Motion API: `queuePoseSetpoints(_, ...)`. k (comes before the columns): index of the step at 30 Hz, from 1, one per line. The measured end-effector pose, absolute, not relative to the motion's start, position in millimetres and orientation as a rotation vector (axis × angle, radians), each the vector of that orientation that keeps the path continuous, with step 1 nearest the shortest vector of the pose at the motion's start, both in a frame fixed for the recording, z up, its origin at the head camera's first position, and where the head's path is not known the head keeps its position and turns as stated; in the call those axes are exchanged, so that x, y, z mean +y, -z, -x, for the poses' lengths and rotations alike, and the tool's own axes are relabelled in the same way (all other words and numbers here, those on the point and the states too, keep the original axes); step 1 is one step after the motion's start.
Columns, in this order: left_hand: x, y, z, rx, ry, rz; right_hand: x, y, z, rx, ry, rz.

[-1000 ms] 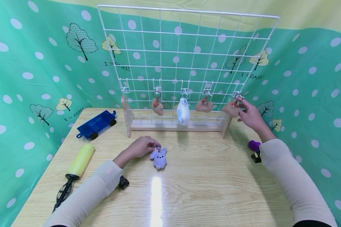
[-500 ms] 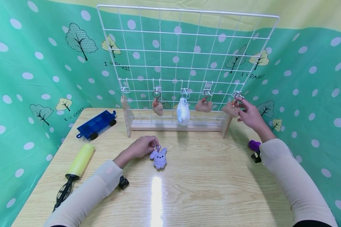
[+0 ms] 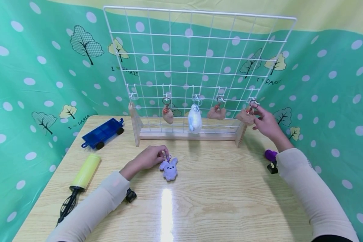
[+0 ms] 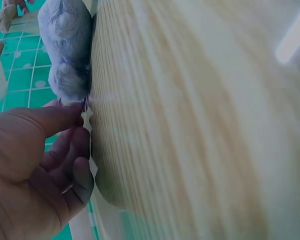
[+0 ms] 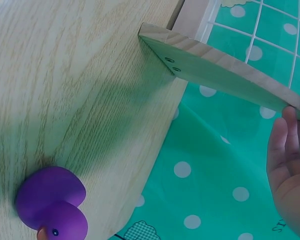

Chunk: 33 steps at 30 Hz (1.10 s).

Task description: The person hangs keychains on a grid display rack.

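A lavender plush bunny keychain [image 3: 170, 169] lies on the table in the head view, its ring pinched by my left hand [image 3: 149, 157]. The left wrist view shows thumb and forefinger of the left hand [image 4: 45, 155] meeting at the ring, beside the fuzzy bunny [image 4: 67, 45]. At the rack's right end, my right hand [image 3: 267, 122] holds the ring of a brown plush keychain [image 3: 246, 117] by its hook. The right wrist view catches only part of the right hand [image 5: 292, 170], near the wooden foot [image 5: 220, 70]; the keychain is out of that view.
A white wire grid rack [image 3: 199, 70] carries a white-and-blue plush [image 3: 195, 119] and brown plushes [image 3: 216, 113] [image 3: 168, 116]. Its leftmost hook [image 3: 133, 95] bears nothing. On the left are a blue toy trailer [image 3: 103, 132] and a yellow-and-black pump [image 3: 86, 171]. A purple rubber duck [image 5: 52, 200] sits right.
The left fingers have shifted slightly at the bunny's ring, which shows more clearly now. The right hand and the hanging keychains have stayed in place.
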State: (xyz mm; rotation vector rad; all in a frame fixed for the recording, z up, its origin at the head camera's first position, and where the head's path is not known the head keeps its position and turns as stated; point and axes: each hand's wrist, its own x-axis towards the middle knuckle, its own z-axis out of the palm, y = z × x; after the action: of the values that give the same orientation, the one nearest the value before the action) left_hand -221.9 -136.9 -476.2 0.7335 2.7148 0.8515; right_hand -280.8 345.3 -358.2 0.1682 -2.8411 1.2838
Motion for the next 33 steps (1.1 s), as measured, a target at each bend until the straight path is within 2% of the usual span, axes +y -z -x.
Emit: queuePoseSetpoints(33, -155.7, 434.4, 214.5, 2.778, -1.076, -0.644, 345.4, 357.7, 280.5, -2.847, -1.28, -0.159)
